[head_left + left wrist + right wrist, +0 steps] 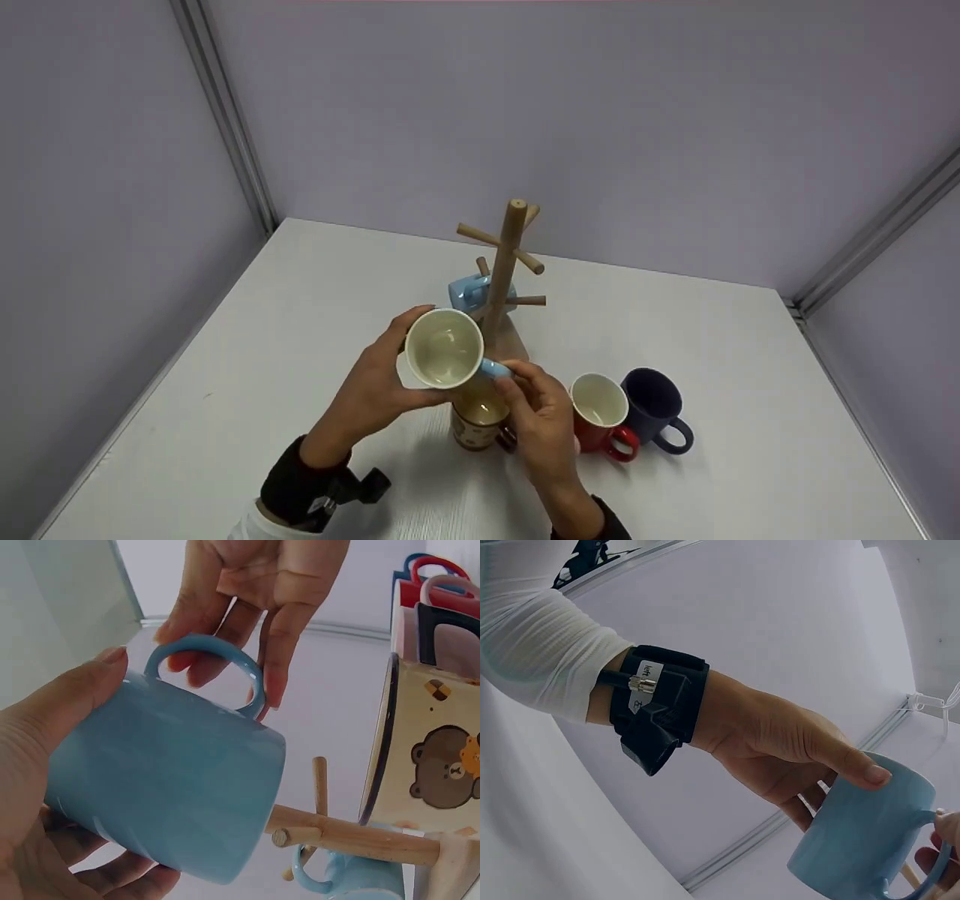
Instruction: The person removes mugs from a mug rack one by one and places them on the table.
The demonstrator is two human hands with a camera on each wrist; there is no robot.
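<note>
Bear mug (478, 424) half hidden behind right hand (541, 420), hung blue mug (471, 290) (behind rack post (504, 262)) mostly covered

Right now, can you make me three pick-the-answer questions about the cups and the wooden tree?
1. Where is the other blue mug?
A on the wooden mug tree
B on the floor
C inside the red mug

2. How many mugs stand on the table?
A one
B three
C six

3. What does the left hand do?
A lies flat
B grips the light blue mug
C points up

Answers: 1 A, it hangs on a peg. 2 B, bear, red, navy. 3 B, fingers wrap its body while the right hand pinches the handle.
</note>
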